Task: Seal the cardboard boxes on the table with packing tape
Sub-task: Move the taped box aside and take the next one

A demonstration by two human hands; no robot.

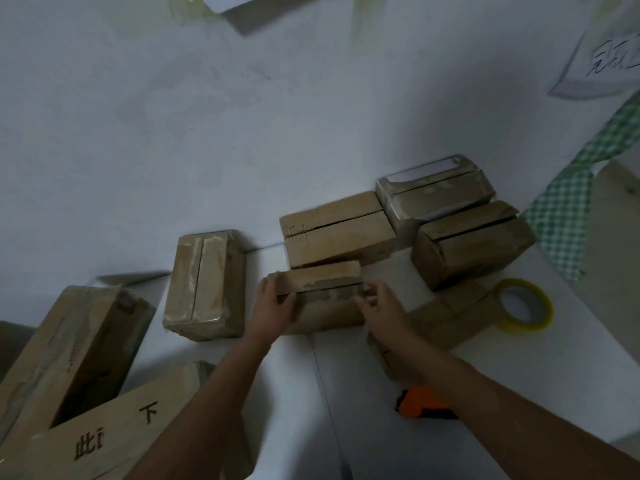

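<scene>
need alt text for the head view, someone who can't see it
Both hands, left hand and right hand, grip a small cardboard box on a white table. More boxes surround it; a yellow tape roll lies right.

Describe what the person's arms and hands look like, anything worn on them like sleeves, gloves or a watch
Both forearms are bare as far as the view shows, with no sleeve cuff in frame. The left hand and the right hand wear no gloves. No watch, bracelet or wristband shows on either wrist. The picture is dim and a little blurred, so rings on the fingers cannot be told.
</scene>
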